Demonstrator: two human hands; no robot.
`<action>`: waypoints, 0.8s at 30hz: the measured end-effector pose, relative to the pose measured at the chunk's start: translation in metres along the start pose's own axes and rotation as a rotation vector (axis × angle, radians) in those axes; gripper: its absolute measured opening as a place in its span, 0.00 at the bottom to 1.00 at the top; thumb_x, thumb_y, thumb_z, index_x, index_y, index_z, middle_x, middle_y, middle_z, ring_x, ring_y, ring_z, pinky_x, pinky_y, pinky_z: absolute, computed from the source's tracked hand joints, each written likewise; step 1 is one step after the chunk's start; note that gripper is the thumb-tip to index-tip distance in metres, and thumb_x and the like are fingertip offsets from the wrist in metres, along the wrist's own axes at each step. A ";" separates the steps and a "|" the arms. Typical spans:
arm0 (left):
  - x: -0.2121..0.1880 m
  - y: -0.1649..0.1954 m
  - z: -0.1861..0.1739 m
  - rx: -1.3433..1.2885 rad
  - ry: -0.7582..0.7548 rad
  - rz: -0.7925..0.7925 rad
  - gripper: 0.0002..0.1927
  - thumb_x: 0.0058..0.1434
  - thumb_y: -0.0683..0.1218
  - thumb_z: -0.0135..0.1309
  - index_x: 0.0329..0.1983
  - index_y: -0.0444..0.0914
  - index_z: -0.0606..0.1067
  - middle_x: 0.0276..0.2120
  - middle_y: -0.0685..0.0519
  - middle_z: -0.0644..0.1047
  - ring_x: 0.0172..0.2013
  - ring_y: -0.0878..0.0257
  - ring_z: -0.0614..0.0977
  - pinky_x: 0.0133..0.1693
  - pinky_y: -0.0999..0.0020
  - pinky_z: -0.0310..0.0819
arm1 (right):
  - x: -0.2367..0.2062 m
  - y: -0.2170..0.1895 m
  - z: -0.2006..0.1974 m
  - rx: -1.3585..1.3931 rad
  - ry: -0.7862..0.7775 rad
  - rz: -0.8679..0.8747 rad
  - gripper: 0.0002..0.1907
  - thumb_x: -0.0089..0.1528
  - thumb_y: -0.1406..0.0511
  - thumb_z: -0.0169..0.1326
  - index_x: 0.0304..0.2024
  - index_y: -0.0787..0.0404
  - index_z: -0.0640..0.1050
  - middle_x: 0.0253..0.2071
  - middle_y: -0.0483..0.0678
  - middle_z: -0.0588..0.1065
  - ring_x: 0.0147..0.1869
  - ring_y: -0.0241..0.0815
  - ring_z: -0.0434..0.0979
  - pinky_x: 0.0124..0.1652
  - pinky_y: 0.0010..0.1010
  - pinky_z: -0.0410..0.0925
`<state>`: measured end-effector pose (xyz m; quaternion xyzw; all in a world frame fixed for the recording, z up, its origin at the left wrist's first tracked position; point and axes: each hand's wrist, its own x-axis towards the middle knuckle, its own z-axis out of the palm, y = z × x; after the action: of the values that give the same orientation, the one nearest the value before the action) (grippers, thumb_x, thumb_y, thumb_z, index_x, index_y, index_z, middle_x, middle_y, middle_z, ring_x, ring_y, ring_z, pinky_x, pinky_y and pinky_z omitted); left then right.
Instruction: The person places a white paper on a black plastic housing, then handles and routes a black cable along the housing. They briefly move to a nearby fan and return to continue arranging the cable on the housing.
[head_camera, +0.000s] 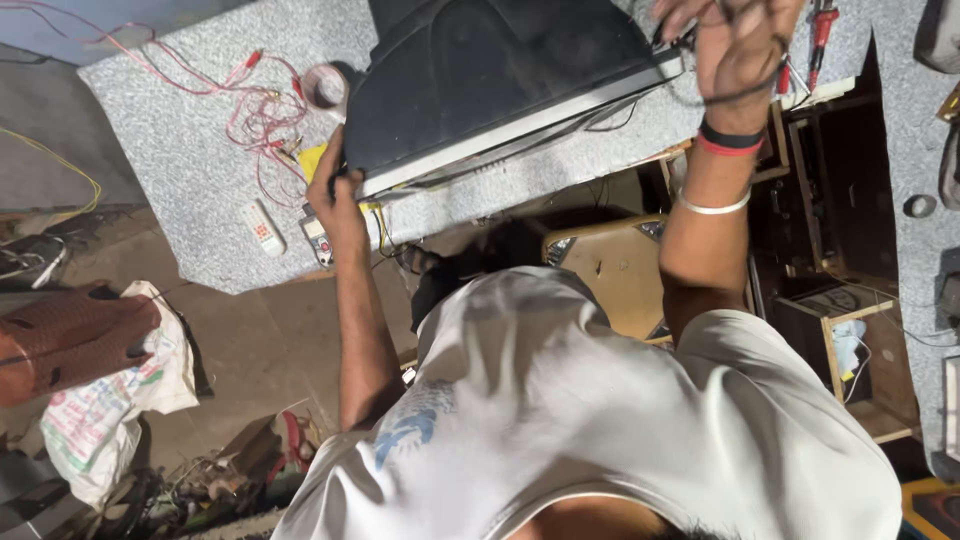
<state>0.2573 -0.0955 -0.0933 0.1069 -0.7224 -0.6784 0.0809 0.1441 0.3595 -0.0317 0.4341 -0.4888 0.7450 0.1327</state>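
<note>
Head view looks straight down over a white shirt (600, 400) onto a bulky black television set with a grey front edge (490, 80), lying on a speckled grey worktop (190, 170); the left hand (335, 200) is down at the set's near left corner, fingers curled over the edge and gripping it; the right hand (735, 45) is up at the set's far right corner, closed on a thin black cable (745, 92) that loops across the back of the hand, so the two hands sit well apart, one at each end of the set; a black and red band (730, 140) and a thin silver bangle (712, 207) ring the right forearm; just beside the left hand lies a small white remote control with red buttons (263, 228), and a tangle of thin red wires (255, 110) spreads over the worktop behind it; a roll of pale tape (325, 87) rests touching the set's upper left side; a red-handled tool (820, 35) lies near the right hand at the top edge; below the worktop, on the brown floor, a white printed sack (100, 410) slumps beside a reddish-brown woven bundle (70, 335); a wooden box with an open top (840, 345) stands to the right.
</note>
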 end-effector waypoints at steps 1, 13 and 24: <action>-0.002 0.010 -0.002 0.121 -0.005 -0.028 0.32 0.56 0.45 0.45 0.66 0.32 0.74 0.63 0.41 0.77 0.64 0.52 0.78 0.65 0.59 0.69 | 0.006 -0.003 0.015 0.000 -0.013 0.045 0.29 0.66 0.46 0.60 0.56 0.61 0.73 0.44 0.57 0.75 0.48 0.55 0.80 0.43 0.37 0.77; 0.004 0.049 0.142 -0.252 -0.818 0.342 0.18 0.71 0.41 0.58 0.62 0.35 0.73 0.48 0.49 0.78 0.47 0.63 0.78 0.52 0.66 0.74 | 0.049 -0.008 0.150 0.210 -0.189 0.330 0.35 0.60 0.48 0.66 0.52 0.73 0.76 0.34 0.56 0.79 0.42 0.51 0.85 0.45 0.43 0.82; 0.001 0.088 0.137 -0.415 -0.859 0.437 0.31 0.67 0.48 0.65 0.67 0.36 0.64 0.52 0.54 0.69 0.50 0.70 0.71 0.50 0.71 0.71 | 0.002 -0.018 0.096 0.526 0.134 0.498 0.48 0.65 0.31 0.28 0.69 0.58 0.65 0.51 0.62 0.75 0.56 0.67 0.80 0.41 0.49 0.79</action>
<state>0.2168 0.0415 -0.0145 -0.3524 -0.5465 -0.7571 -0.0633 0.2040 0.2872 -0.0051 0.2712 -0.3613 0.8815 -0.1372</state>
